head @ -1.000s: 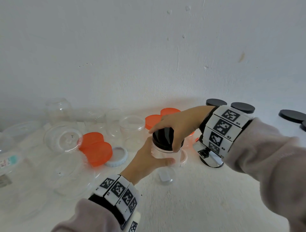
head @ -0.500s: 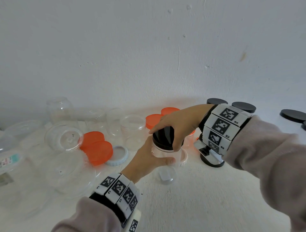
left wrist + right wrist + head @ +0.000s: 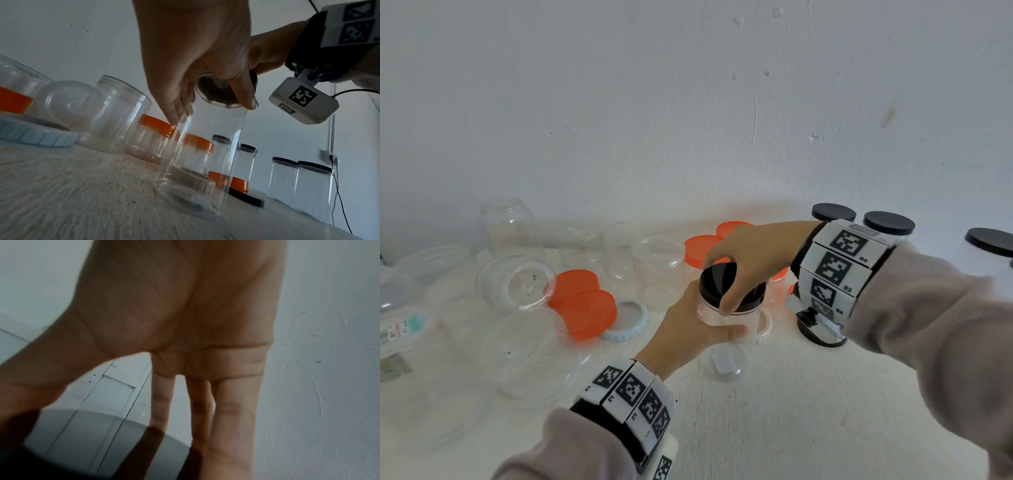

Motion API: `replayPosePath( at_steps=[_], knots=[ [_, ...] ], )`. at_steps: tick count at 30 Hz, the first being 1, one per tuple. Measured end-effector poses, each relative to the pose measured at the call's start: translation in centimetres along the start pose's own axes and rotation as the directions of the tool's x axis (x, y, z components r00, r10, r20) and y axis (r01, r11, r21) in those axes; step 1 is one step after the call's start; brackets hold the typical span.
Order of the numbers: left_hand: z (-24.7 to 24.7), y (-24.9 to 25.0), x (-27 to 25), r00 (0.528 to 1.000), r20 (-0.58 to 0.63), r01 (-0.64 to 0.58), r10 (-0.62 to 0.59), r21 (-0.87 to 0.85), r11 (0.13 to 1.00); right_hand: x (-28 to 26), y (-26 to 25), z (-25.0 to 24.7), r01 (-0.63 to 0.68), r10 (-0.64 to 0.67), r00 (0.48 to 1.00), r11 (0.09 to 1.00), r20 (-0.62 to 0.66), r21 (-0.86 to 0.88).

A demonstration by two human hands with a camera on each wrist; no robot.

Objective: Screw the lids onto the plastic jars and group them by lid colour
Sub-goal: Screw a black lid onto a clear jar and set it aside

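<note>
A clear plastic jar point(image 3: 717, 317) stands upright on the white table point(image 3: 774, 411) with a black lid point(image 3: 717, 282) on its mouth. My left hand point(image 3: 688, 329) wraps round the jar's body from the near left, thumb across the front. My right hand point(image 3: 750, 260) comes from the right and grips the black lid from above, thumb down its front edge. In the left wrist view the jar point(image 3: 207, 154) is see-through, with the lid point(image 3: 218, 91) under both hands. The right wrist view shows my palm, my fingers point(image 3: 232, 410) and the dark lid point(image 3: 82, 451) below.
Jars with black lids point(image 3: 888, 222) stand at the back right. Orange-lidded jars point(image 3: 700, 248) sit behind the held jar. Loose orange lids point(image 3: 585, 305), a pale blue lid point(image 3: 628, 322) and open clear jars point(image 3: 657, 267) crowd the left. A small clear cap point(image 3: 727, 365) lies in front.
Both hands stay on the jar and lid in the same spot; any turning of the lid is too slight to see.
</note>
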State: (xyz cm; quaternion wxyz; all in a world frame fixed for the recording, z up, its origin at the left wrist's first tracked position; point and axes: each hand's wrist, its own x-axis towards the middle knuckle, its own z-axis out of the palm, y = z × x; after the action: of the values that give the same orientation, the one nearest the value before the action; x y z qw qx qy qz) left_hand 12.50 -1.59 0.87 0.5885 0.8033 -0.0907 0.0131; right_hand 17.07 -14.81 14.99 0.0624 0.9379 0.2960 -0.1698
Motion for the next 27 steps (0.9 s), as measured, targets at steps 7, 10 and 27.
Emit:
replayPosePath(
  at_steps=[7, 10, 27],
  knots=[
    [-0.1, 0.0, 0.1, 1.0, 0.019, 0.015, -0.014, -0.021, 1.0, -0.1, -0.1, -0.1, -0.033, 0.033, 0.998, 0.999, 0.062, -0.001],
    [-0.1, -0.1, 0.2, 1.0, 0.019, 0.016, -0.016, -0.038, 0.999, -0.4, 0.0, -0.5, 0.012, -0.007, 0.995, 0.999, 0.099, -0.044],
    [0.0, 0.1, 0.1, 1.0, 0.001, 0.016, -0.016, 0.017, 1.0, 0.9, 0.5, 1.1, -0.044, 0.048, 0.996, 0.998, -0.078, 0.05]
  ],
)
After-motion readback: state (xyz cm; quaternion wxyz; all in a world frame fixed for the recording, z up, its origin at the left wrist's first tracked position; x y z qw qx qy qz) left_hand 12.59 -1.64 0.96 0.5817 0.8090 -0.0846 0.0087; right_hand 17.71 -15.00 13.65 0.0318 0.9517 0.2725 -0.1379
